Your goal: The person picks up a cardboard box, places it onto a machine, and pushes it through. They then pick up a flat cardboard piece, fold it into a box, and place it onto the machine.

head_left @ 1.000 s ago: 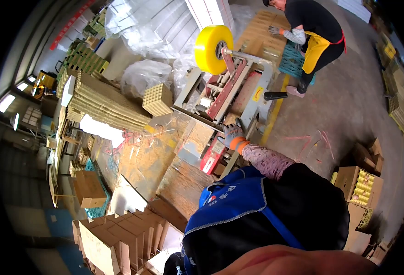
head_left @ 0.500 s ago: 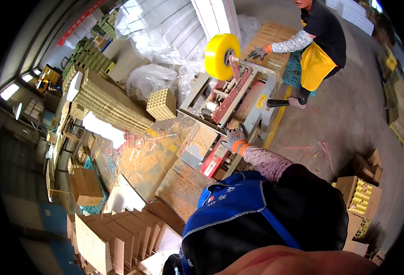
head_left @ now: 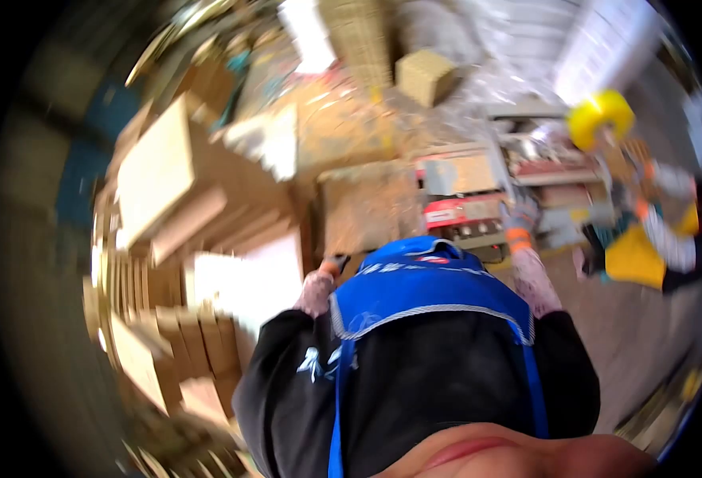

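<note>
My right hand (head_left: 520, 215), in a grey glove with an orange cuff, rests on the near side of a carton-taping machine (head_left: 554, 177), its blurred fingers stretched out. A large yellow tape roll (head_left: 602, 119) sits at the machine's far end. My left hand (head_left: 333, 266), also gloved, is low beside the near edge of a worn, dusty board (head_left: 371, 209); its fingers are partly hidden and smeared. Left of that hand are a white sheet-like surface (head_left: 227, 275) and several folded cardboard cartons (head_left: 160, 171).
At right a co-worker in a yellow apron (head_left: 637, 251) stands by the machine's far end, arms reaching toward a carton. Stacked egg trays (head_left: 359, 40) and a smaller tray stack (head_left: 426, 77) stand at the back, near plastic wrapping (head_left: 478, 60). More cardboard (head_left: 195, 342) leans at lower left.
My view has swung left, so the machine and co-worker now appear farther right and the cartons nearer the middle. My left hand has come into view. My right hand stays at the machine.
</note>
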Available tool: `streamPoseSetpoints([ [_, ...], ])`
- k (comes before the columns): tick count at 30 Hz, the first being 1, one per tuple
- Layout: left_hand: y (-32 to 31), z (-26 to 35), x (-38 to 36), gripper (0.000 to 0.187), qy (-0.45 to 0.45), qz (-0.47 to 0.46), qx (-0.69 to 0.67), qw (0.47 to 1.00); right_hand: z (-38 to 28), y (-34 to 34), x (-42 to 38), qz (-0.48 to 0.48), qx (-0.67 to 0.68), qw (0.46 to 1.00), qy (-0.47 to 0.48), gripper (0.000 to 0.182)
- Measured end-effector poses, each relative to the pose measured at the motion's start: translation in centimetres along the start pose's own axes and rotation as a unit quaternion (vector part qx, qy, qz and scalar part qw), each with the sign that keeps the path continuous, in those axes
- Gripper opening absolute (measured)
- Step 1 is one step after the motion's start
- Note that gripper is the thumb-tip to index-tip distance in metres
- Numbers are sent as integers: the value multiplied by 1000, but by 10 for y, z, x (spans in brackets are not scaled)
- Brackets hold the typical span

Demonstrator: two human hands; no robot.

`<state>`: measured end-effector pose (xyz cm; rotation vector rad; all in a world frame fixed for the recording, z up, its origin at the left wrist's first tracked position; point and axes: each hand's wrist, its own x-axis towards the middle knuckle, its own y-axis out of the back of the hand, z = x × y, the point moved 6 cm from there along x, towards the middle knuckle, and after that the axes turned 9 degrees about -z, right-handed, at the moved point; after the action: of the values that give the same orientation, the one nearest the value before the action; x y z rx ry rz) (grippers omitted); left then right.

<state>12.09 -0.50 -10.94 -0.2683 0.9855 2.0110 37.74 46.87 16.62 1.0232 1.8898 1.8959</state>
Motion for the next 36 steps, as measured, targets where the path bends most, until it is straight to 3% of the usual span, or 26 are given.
streamPoseSetpoints([
  [1,10,6,-11,31,-4,37,-89,995,-15,9,-1,58,-34,996,60,44],
  [2,34,46,-40,35,-9,27,-79,996,-29,8,-3,70,20,993,91,45],
  [3,52,68,-60,36,-19,74,-119,990,-43,10,-2,83,72,988,111,47],
  [4,67,71,-61,37,-40,96,-91,990,-69,10,6,21,161,980,111,46],
  [5,89,109,-88,37,-3,93,-99,991,-98,11,12,8,190,968,166,46],
  [6,104,117,-95,36,-35,124,-134,983,-132,15,18,-20,254,946,201,47],
  [8,146,150,-127,28,-148,248,-49,956,-207,31,30,-87,340,898,267,50],
  [11,225,223,-217,20,-305,421,117,846,-317,78,46,-167,378,844,342,55],
  [13,268,222,-269,32,-238,561,160,777,-377,116,53,-138,398,795,437,58],
  [15,307,180,-305,57,-265,722,48,637,-426,127,65,-119,424,756,485,62],
  [17,360,152,-339,78,-172,773,4,611,-469,132,82,-144,463,731,481,68],
  [19,404,120,-356,91,-84,769,77,629,-508,135,100,-166,499,706,474,74],
  [20,428,84,-355,100,-81,726,28,683,-525,138,105,-156,485,703,496,83],
  [23,472,61,-345,80,-199,565,-119,791,-577,139,132,-139,493,681,523,102],
  [24,480,48,-335,71,-242,509,-223,795,-591,140,140,-129,522,659,527,102],
  [25,485,48,-331,64,-261,481,-229,805,-605,132,148,-126,534,650,526,90],
  [27,490,15,-312,55,-204,440,-293,824,-638,113,164,-234,622,589,459,72],
  [28,489,16,-310,46,-239,432,-325,807,-657,108,175,-151,626,556,526,57],
  [31,490,19,-307,42,-220,462,-228,828,-674,85,177,-335,790,348,377,37],
  [32,487,21,-306,41,-226,462,-264,816,-668,116,164,-238,805,380,389,34],
  [33,484,23,-305,40,-250,448,-316,798,-672,103,169,-380,857,154,313,37],
  [35,486,26,-307,39,-241,465,-266,809,-668,111,170,-246,833,371,328,40],
  [36,485,32,-311,37,-226,485,-185,824,-670,105,172,-254,841,355,319,42],
])
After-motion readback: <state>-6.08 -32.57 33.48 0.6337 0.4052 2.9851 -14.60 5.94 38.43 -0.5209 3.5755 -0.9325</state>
